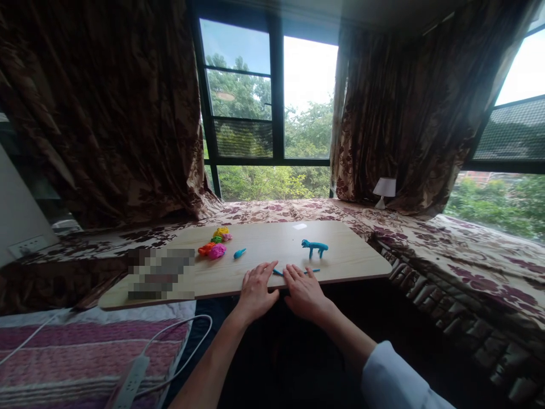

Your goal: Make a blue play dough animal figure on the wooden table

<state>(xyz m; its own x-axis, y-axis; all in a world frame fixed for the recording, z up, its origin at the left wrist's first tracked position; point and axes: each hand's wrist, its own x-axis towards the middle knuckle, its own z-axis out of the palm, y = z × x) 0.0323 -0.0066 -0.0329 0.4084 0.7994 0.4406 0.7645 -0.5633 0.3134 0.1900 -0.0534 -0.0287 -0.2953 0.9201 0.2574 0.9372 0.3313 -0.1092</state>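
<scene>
A thin roll of blue modelling clay [314, 271] lies along the near edge of the wooden table, partly hidden under my fingers. My right hand [303, 286] rests flat over it with its fingers stretched out. Beside it, my left hand [258, 288] lies palm down on the table edge, fingers extended and touching or close to the roll's left end. Beyond my right hand stands a blue four-legged clay animal figure [315, 247]. A small blue clay lump [239, 253] sits beyond my left hand.
Pink clay [217, 251], orange, green and yellow clay lumps are grouped on the table [264, 238] at the left. A blurred patch [162, 274] covers its left end. A power strip [133, 379] with a white cable lies on the striped bedding. A small lamp [384, 190] stands by the curtain.
</scene>
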